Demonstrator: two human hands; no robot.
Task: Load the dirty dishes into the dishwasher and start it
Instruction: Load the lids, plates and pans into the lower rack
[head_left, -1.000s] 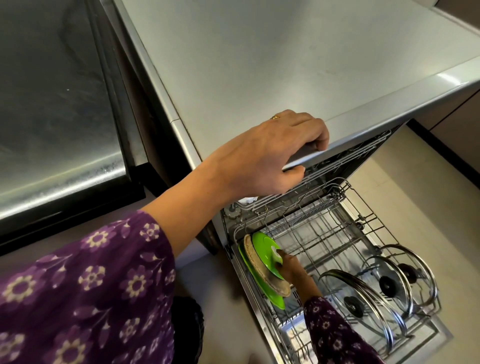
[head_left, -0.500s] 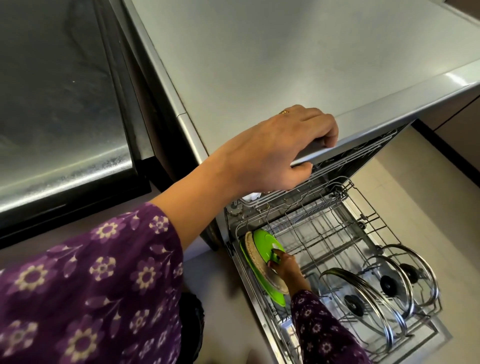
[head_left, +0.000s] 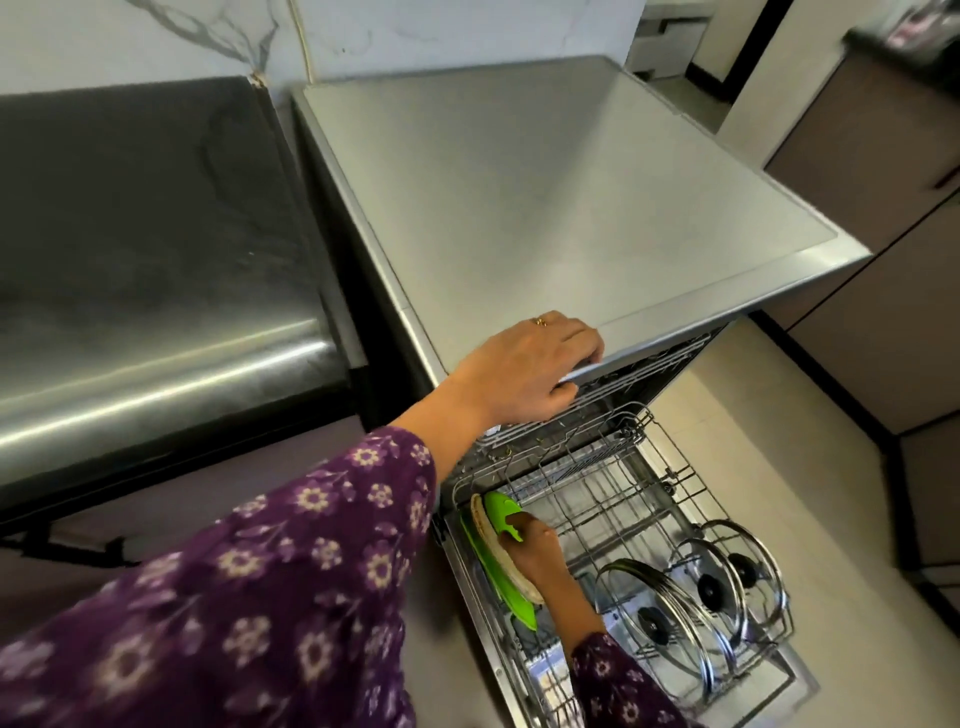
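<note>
The dishwasher (head_left: 545, 208) stands open with its lower rack (head_left: 670, 478) pulled out over the floor. My left hand (head_left: 524, 374) grips the front edge of the dishwasher's top, fingers curled over it. At the rack's left side my right hand (head_left: 537, 553) holds a bright green plate (head_left: 501, 512) upright, thumb on its face. Behind that plate stand a beige plate (head_left: 483, 538) and another green plate (head_left: 498, 582). My forearm hides the lower part of the held plate.
Three glass lids (head_left: 670, 623) with black knobs stand in the front right of the rack. The upper rack (head_left: 644, 369) sits just under my left hand. A dark steel counter (head_left: 145, 260) lies to the left and brown cabinets (head_left: 883, 291) to the right.
The view has pulled back and tilted up, showing more of the dishwasher top. Both hands keep their holds; the right hand stays on the green plate in the rack.
</note>
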